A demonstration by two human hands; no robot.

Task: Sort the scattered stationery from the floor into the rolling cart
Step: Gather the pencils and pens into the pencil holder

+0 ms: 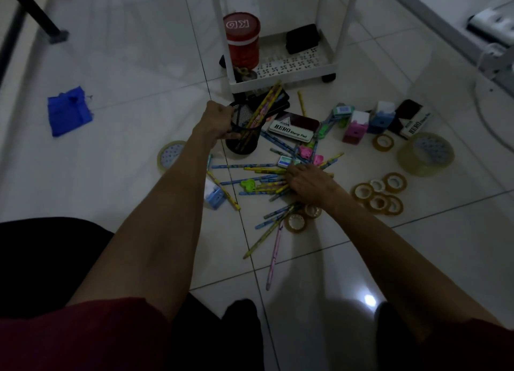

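Observation:
My left hand (217, 121) grips the rim of a black mesh pencil cup (243, 139) standing on the floor with a few pencils in it. My right hand (308, 182) lies palm down on a heap of coloured pencils (258, 175), fingers curled over some of them. Further pencils (274, 231) lie scattered toward me. The white rolling cart (281, 72) stands just behind the cup; its bottom shelf holds a red canister (242, 40) and a black case (302, 38).
On the floor to the right lie a stamp pad tin (294, 127), a Hero box (414, 121), small sharpeners (356, 127), several tape rolls (379, 194) and a large tape roll (425, 153). A blue cloth (69, 111) is at left, another tape roll (169, 155) near my left forearm.

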